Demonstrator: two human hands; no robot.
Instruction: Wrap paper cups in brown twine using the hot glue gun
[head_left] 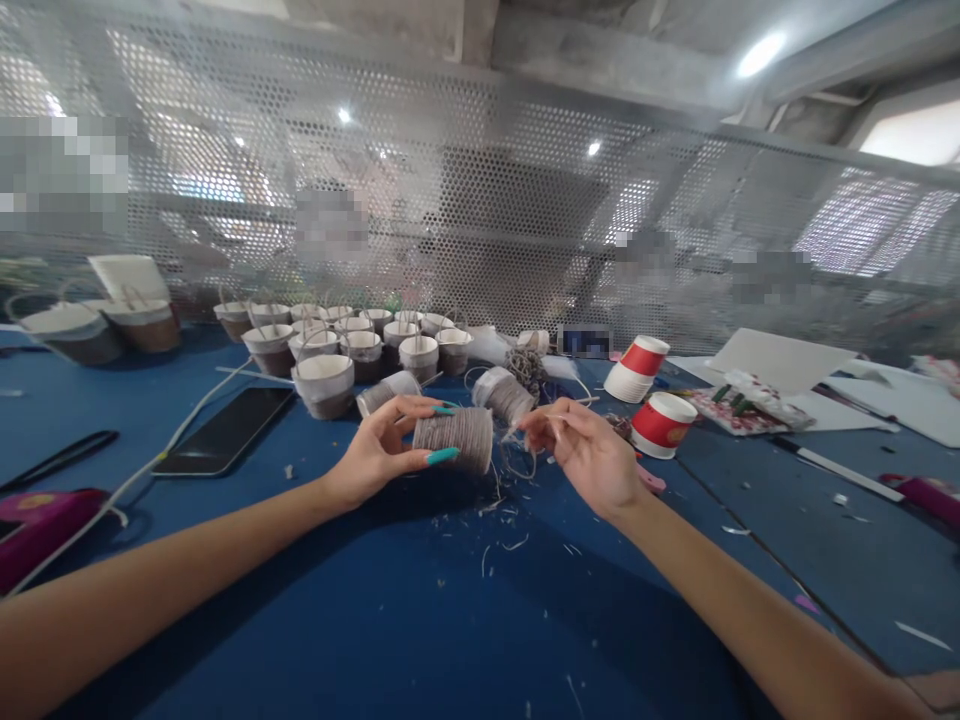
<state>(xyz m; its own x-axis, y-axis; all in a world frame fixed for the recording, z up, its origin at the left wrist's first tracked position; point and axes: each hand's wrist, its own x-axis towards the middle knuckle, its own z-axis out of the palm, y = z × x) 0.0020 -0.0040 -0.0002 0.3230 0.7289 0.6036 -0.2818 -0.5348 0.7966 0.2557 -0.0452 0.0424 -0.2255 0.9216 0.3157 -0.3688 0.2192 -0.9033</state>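
Two hands — left hand [375,452] grips twine-wrapped cup [454,439] | right hand [589,455] just beside

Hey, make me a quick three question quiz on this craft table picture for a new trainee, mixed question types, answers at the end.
1. True or false: the left hand holds a twine-wrapped cup lying on its side.
2. What does the right hand pinch? A) scissors B) a strand of twine C) a phone
3. What colour are the two unwrapped paper cups to the right of the hands?

Key: 1 true. 2 B. 3 red and white.
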